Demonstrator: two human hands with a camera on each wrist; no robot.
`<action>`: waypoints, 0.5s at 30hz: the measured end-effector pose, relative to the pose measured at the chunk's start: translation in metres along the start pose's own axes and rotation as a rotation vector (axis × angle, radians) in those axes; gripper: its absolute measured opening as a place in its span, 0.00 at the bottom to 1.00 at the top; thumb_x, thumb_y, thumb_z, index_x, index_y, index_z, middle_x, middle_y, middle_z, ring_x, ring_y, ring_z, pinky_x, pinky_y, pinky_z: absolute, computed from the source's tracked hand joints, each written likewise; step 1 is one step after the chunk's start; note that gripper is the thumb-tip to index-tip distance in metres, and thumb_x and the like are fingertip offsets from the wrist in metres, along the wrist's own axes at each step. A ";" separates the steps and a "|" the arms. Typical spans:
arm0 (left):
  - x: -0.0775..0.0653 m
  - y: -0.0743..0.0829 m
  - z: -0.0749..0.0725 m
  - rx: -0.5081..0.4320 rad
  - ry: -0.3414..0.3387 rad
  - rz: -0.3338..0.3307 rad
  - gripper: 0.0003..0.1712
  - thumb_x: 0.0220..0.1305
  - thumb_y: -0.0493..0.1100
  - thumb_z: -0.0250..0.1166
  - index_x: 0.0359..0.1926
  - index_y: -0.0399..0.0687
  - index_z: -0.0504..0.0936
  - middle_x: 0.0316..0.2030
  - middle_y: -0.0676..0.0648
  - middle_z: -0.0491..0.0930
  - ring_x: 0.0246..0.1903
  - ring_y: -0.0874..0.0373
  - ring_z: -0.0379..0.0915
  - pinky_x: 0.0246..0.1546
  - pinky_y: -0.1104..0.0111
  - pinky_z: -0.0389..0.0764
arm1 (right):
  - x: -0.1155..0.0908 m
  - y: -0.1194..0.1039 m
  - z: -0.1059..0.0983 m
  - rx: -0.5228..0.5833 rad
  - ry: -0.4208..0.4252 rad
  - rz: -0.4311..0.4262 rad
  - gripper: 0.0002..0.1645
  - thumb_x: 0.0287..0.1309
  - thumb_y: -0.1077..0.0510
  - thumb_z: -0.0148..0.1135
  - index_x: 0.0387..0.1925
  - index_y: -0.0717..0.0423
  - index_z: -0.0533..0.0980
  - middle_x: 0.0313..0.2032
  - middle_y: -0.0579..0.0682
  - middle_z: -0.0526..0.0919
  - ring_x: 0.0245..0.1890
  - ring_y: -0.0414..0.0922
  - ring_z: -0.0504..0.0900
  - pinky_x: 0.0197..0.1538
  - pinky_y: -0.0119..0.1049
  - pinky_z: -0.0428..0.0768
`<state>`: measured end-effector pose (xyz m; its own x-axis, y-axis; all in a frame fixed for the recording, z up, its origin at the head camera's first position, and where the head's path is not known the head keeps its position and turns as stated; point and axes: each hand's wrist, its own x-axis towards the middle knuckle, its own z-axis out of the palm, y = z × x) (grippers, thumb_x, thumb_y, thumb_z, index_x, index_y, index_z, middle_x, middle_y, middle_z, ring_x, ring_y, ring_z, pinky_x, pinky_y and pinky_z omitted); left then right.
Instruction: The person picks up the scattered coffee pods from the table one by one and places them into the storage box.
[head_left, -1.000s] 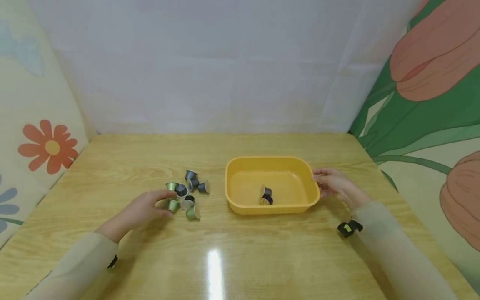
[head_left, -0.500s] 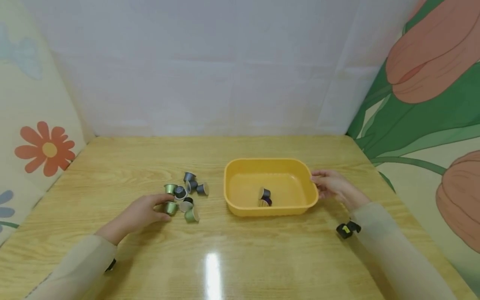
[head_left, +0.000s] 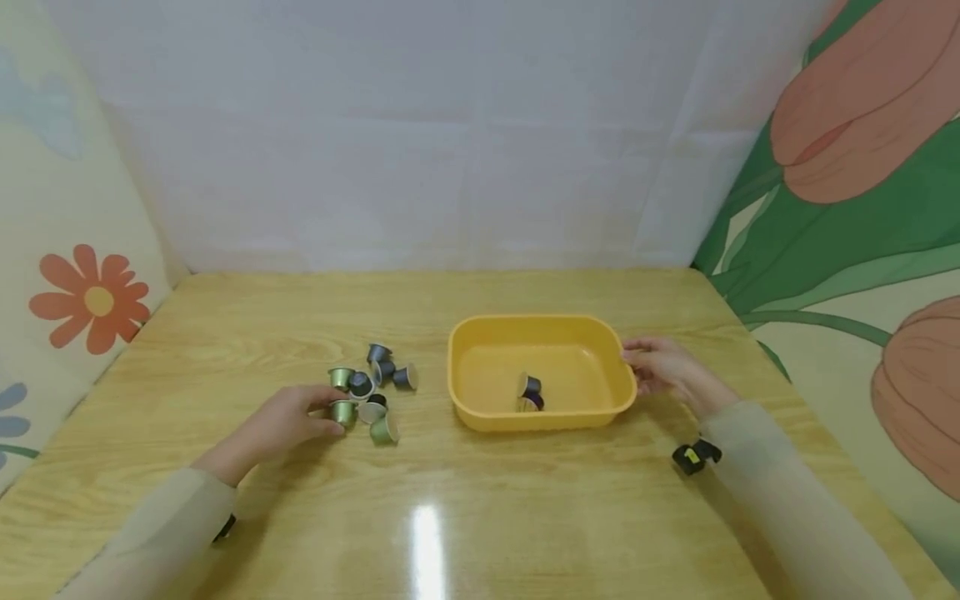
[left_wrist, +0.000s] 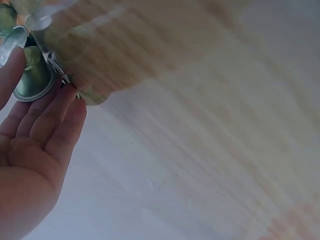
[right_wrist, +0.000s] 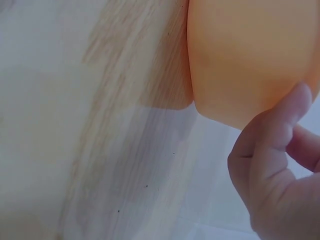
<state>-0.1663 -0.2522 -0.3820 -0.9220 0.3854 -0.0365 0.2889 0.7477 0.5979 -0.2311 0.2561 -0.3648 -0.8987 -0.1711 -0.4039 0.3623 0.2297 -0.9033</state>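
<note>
Thumb and fingers of my left hand (head_left: 281, 427) pinch a green coffee capsule (head_left: 343, 414) at the near left of a loose group. In the left wrist view this green capsule (left_wrist: 35, 75) sits between the thumb and the other fingers. Close around it lie another green capsule (head_left: 341, 378), a dark capsule (head_left: 362, 384) and a black-and-white one (head_left: 372, 408). On the right, my right hand (head_left: 671, 373) holds the end of a yellow plastic basin (head_left: 543, 422), fingers against its outer wall. Two dark capsules (head_left: 530, 386) lie inside the basin.
Nearer the basin lie a tilted green capsule (head_left: 385, 430) and several dark capsules (head_left: 405, 377). Everything rests on a wood-grain table (head_left: 495, 517). A white sheet (head_left: 420, 167) hangs behind the far edge, with flower-patterned panels (head_left: 847, 250) at both sides.
My left hand's index finger has drawn back from the dark capsule, and the fingers now close around the near green one. The right hand stays at the basin; the view shifts slightly.
</note>
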 end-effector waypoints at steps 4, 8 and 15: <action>-0.001 0.001 -0.006 -0.014 -0.004 -0.034 0.26 0.61 0.43 0.70 0.54 0.30 0.78 0.51 0.30 0.78 0.53 0.32 0.72 0.52 0.42 0.73 | 0.002 0.001 0.001 0.020 -0.008 -0.012 0.27 0.73 0.62 0.46 0.66 0.74 0.56 0.27 0.46 0.79 0.22 0.37 0.76 0.26 0.30 0.80; -0.003 0.007 -0.013 -0.058 -0.018 -0.062 0.29 0.63 0.47 0.68 0.57 0.29 0.75 0.53 0.30 0.77 0.54 0.34 0.73 0.51 0.45 0.76 | 0.003 0.002 0.001 0.014 -0.010 -0.022 0.26 0.73 0.63 0.45 0.65 0.74 0.57 0.25 0.45 0.77 0.21 0.36 0.75 0.25 0.29 0.79; -0.003 0.022 -0.020 -0.162 -0.003 -0.097 0.32 0.65 0.50 0.66 0.59 0.29 0.74 0.52 0.34 0.79 0.53 0.38 0.75 0.51 0.48 0.78 | 0.001 0.004 -0.002 0.000 -0.007 -0.025 0.24 0.73 0.63 0.46 0.64 0.74 0.58 0.24 0.45 0.77 0.20 0.35 0.74 0.24 0.29 0.79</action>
<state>-0.1621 -0.2485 -0.3526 -0.9425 0.3180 -0.1024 0.1535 0.6844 0.7128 -0.2306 0.2591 -0.3684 -0.9058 -0.1834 -0.3819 0.3395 0.2251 -0.9133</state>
